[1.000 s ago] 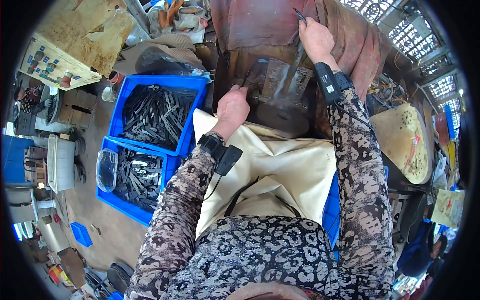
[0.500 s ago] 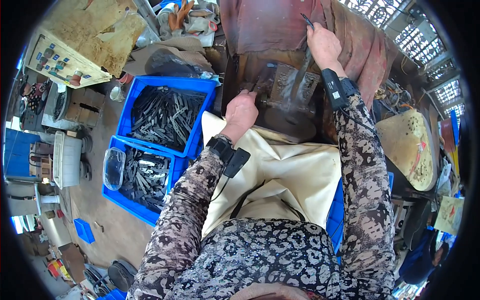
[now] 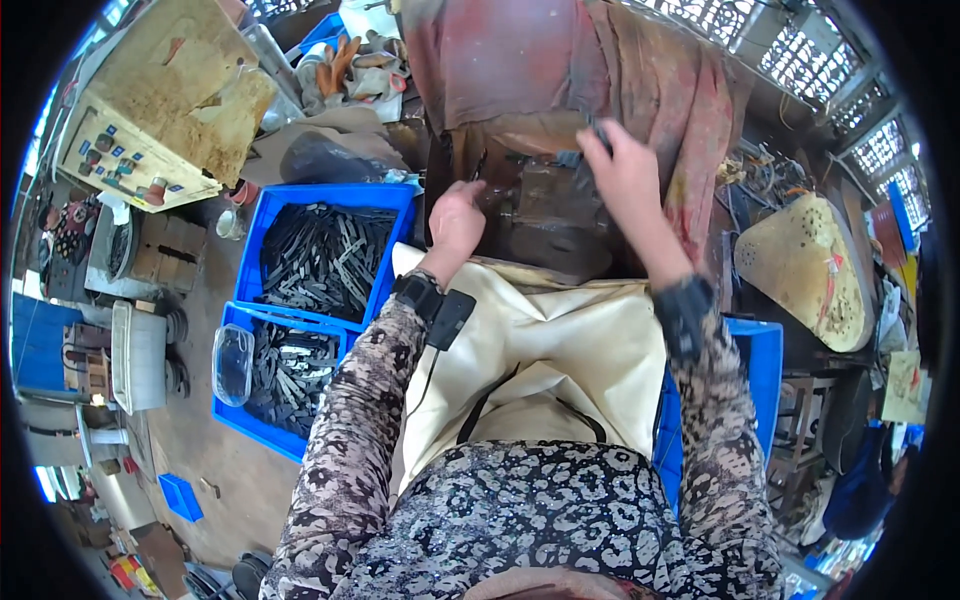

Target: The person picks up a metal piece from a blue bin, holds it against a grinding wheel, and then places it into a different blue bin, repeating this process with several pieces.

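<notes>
My left hand [image 3: 458, 225] is closed at the left edge of a dark, wet-looking machine basin [image 3: 515, 140]. A thin dark strip [image 3: 481, 163] stands up from its fingers. Over the basin's right side, my right hand [image 3: 630, 185] is closed and slightly blurred, with a slim dark strip [image 3: 592, 125] showing at its fingertips. Between the hands, inside the basin, lie a brown block [image 3: 548, 195] and a dark round wheel [image 3: 565, 250]. A cream apron [image 3: 540, 330] covers my lap up to the basin's front edge.
At left, two blue bins [image 3: 252, 235] hold many dark strips; a clear plastic tub [image 3: 233, 365] sits on the nearer bin's edge. A reddish cloth [image 3: 500, 60] hangs behind the basin. Another blue bin [image 3: 765, 370] stands right of my lap. A control box [image 3: 130, 150] is far left.
My right hand has come down and nearer from the far right of the basin with its strip. The water spray over the block no longer shows. The whole view has shifted slightly.
</notes>
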Tool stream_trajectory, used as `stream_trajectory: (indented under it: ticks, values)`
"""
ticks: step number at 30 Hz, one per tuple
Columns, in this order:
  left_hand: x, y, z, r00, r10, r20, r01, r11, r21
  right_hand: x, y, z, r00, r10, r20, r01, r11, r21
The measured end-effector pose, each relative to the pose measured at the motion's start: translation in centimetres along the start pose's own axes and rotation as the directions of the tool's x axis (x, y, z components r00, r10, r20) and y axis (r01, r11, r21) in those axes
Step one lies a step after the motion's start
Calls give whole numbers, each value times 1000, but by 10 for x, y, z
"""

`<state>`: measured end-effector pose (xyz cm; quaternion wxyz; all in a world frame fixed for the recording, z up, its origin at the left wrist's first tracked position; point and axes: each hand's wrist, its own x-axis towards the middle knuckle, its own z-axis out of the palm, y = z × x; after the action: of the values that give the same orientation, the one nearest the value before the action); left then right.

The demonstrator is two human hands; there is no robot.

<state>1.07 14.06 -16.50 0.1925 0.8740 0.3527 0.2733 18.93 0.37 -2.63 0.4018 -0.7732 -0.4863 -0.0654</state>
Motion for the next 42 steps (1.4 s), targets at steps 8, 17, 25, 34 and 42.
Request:
stream_trajectory:
  ticks: [8,17,25,34,42]
  values:
    - [31,27,22,956,266,120,-283,946,158,-166,-12,-25,995,-96,11,94,988,121]
    - [35,17,46,750,264,607,-513,812,280,-211,-3,-29,965,-105,239,76,989,128]
    - [34,45,27,773,93,627,-390,850,355,-174,26,-29,802,329,499,-569,675,469]
    - [-2,99,-35,943,128,309,-200,956,213,-103,19,4,594,568,570,-481,-318,817]
    - [-34,103,-51,855,499,142,-506,862,15,-93,28,30,726,427,538,-369,-419,830]
